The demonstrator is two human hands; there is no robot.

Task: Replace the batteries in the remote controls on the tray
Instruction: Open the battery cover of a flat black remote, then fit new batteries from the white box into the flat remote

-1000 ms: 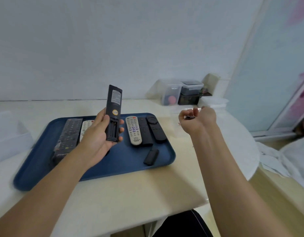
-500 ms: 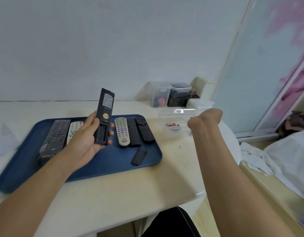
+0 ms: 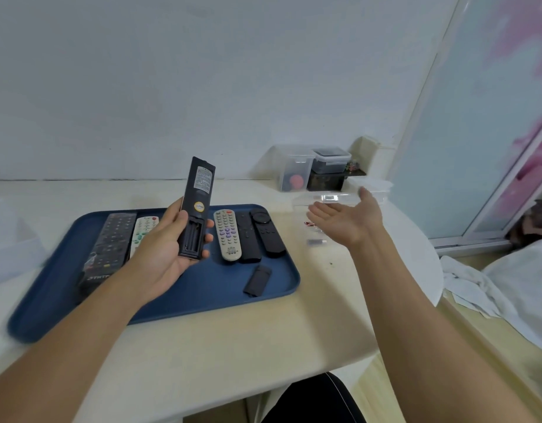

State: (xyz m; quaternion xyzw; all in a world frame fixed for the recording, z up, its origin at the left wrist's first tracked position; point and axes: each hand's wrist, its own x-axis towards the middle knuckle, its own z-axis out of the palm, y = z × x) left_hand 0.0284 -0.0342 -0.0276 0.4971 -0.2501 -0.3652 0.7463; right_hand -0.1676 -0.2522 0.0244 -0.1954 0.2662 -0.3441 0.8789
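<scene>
- The left hand [image 3: 163, 254] grips a long black remote control [image 3: 196, 209], held upright above the tray with its back to the camera.
- A white printed label sits near its top and a round yellow sticker at mid-length; neither can be read.
- Its battery compartment [image 3: 193, 238] is uncovered, showing dark slots.
- The right hand [image 3: 347, 219] hovers palm up over the table with its fingers spread and nothing in it.
- On the blue rectangular plastic tray [image 3: 202, 297] lie a wide black remote with blurred white lettering at its near end [image 3: 109, 245], a white remote [image 3: 143, 230], a grey remote with purple buttons [image 3: 227, 235], two slim black remotes [image 3: 257, 236] and a small black cover piece [image 3: 257, 280].
- A small red-marked battery [image 3: 308, 223] lies on the cream table [image 3: 248, 346], just under the right hand's fingers.
- Open tabletop stretches between the tray's near rim and the table edge.
</scene>
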